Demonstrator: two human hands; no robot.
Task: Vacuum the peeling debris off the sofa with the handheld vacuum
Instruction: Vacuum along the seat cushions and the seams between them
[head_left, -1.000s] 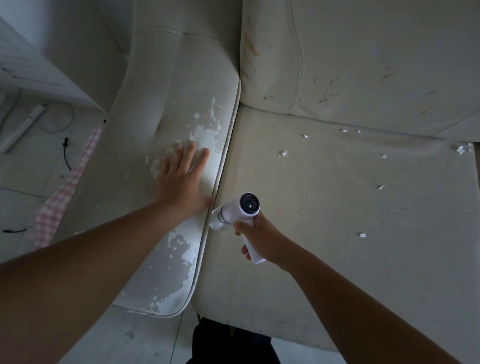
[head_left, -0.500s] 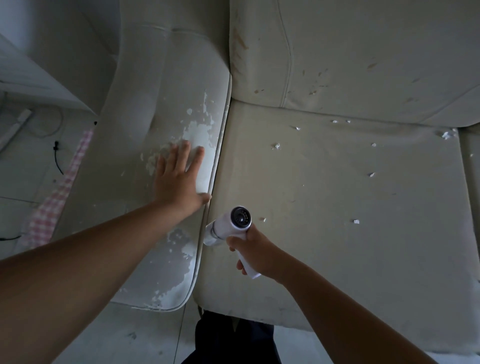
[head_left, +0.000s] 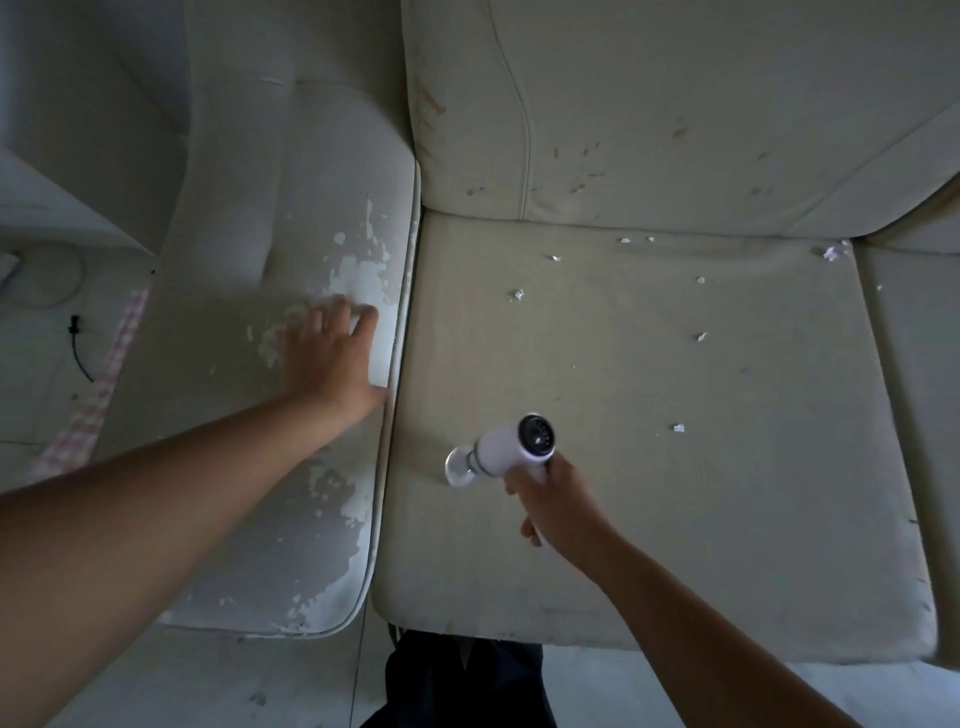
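A beige sofa seat cushion (head_left: 623, 519) fills the middle of the view, with several small white peeling flakes (head_left: 678, 427) scattered over its far and right parts. My right hand (head_left: 550, 506) grips the handle of a white handheld vacuum (head_left: 511, 447), its clear nozzle pointing left and down near the cushion's left side. My left hand (head_left: 330, 358) rests flat, fingers straight, on the sofa's left armrest (head_left: 234, 441), beside a patch of peeled white surface.
The backrest cushion (head_left: 675, 104) is stained and stands behind the seat. A second seat cushion (head_left: 924, 389) begins at the right. On the floor at left lie a pink checked cloth (head_left: 93, 410) and a black cable (head_left: 78, 343).
The vacuum and my right hand have moved right, away from the seam by the armrest onto the seat cushion. My left hand stays flat on the armrest. The camera has shifted.
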